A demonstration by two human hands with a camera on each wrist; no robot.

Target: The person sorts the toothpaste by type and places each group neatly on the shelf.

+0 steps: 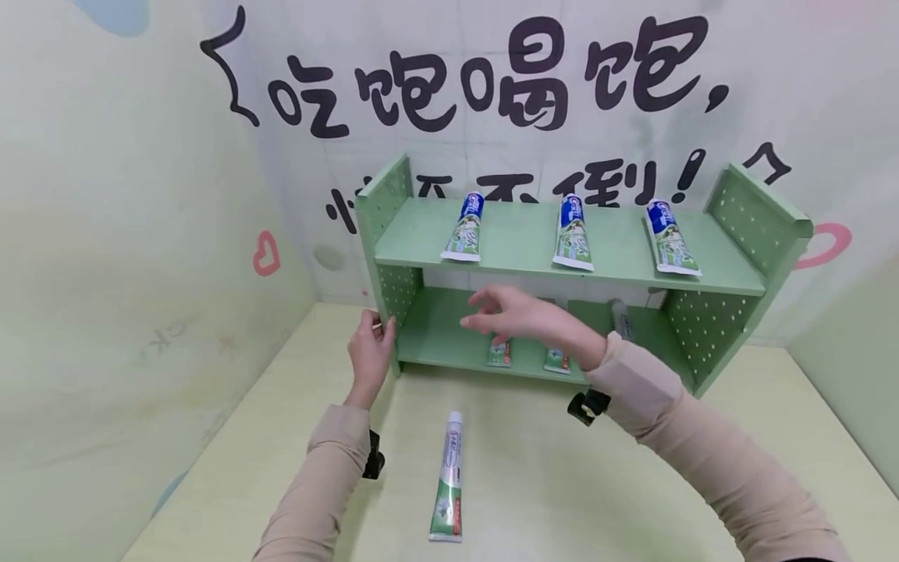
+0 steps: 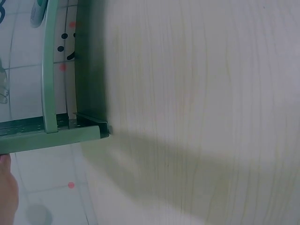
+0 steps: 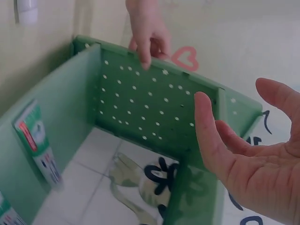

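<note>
My left hand (image 1: 371,347) grips the front edge of the left side panel (image 3: 140,93) of a green two-tier shelf (image 1: 520,234). In the right wrist view, a finger of that hand hooks over the dotted panel's edge. My right hand (image 1: 527,312) hovers in front of the lower tier with nothing in it, its fingers loosely bent and the thumb apart. Behind and below it, two green-ended toothpaste tubes (image 1: 499,353) lie on the lower board, partly hidden by hand and forearm. A white and green toothpaste tube (image 1: 447,476) lies on the table, cap toward the shelf.
Three blue-capped toothpaste tubes (image 1: 573,232) lie spaced along the upper board. Near the lower tier's right end is a greyish tube (image 1: 621,318), partly behind my right sleeve. The shelf stands on a pale wood-grain table (image 1: 562,468), before a wall (image 1: 456,23) with large black lettering.
</note>
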